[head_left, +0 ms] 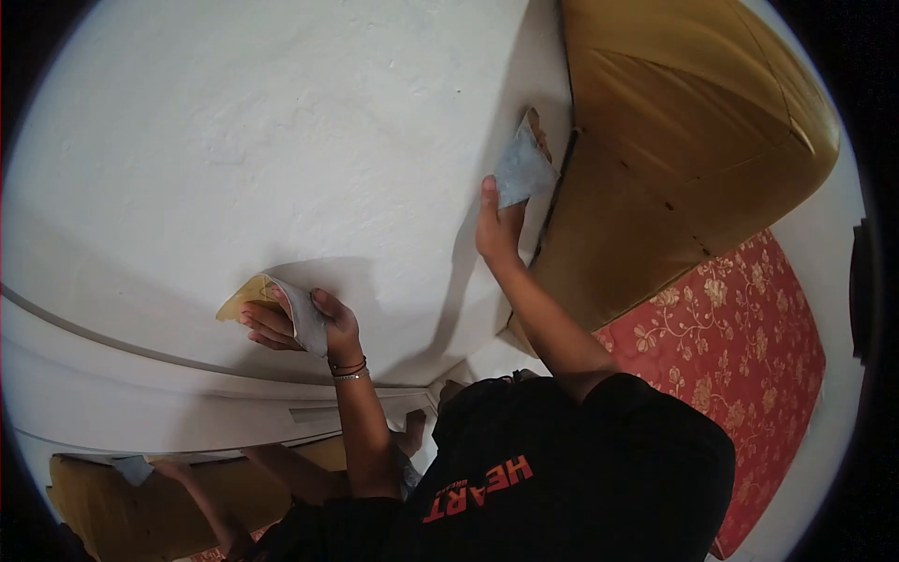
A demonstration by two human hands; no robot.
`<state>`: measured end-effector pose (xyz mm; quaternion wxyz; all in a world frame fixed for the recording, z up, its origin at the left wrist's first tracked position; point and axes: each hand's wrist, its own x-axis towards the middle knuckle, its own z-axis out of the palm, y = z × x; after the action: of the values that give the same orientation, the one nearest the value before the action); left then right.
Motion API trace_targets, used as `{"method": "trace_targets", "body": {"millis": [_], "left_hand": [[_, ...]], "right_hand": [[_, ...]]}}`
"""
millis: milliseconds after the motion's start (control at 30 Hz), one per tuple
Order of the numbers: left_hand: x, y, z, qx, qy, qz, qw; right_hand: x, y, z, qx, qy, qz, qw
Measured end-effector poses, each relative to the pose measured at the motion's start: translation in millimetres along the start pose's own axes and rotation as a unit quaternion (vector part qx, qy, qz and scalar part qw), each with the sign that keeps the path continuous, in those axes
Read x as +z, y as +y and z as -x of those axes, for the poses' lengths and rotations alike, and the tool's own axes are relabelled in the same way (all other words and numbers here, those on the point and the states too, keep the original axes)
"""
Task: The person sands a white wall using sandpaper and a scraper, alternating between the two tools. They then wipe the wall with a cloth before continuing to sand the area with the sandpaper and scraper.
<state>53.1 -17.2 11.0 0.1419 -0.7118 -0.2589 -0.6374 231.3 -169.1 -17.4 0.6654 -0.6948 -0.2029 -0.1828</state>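
A folded grey and yellow cloth (307, 318) is held in my left hand (342, 332), with the fingers behind its yellow part and the thumb at its grey edge. Bracelets circle that wrist. Farther up and to the right, my right hand (496, 227) grips a light blue cloth (524, 170) with a brownish edge, near the gold upholstery. The thumb shows at the cloth's lower left side; most of the other fingers are hidden. Both cloths are in front of the pale, uneven surface (375, 112).
Gold upholstered furniture (693, 103) stands at the upper right, beside red floral fabric (721, 347). Along the lower left, a reflective surface (122, 506) shows arms and gold furniture. A black shirt (581, 468) with red lettering fills the lower middle.
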Motion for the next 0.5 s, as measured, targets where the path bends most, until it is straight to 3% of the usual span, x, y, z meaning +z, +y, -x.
{"method": "trace_targets", "body": {"millis": [100, 167, 333, 400, 500], "left_hand": [[-1, -3, 0, 0.017, -0.027, -0.012, 0.999], [0, -2, 0, 0.016, -0.026, -0.010, 0.999], [0, -3, 1, 0.023, -0.016, -0.008, 1.000], [1, -4, 1, 0.030, -0.012, -0.019, 0.999], [0, -1, -1, 0.025, -0.010, -0.018, 0.999]], "right_hand": [[8, 9, 11, -0.027, 0.037, 0.013, 0.999], [9, 9, 29, -0.123, -0.002, 0.067, 0.990], [7, 32, 41, -0.082, -0.074, 0.092, 0.990], [4, 7, 37, -0.123, -0.017, 0.063, 0.990], [4, 20, 37, -0.104, -0.062, 0.091, 0.988]]}}
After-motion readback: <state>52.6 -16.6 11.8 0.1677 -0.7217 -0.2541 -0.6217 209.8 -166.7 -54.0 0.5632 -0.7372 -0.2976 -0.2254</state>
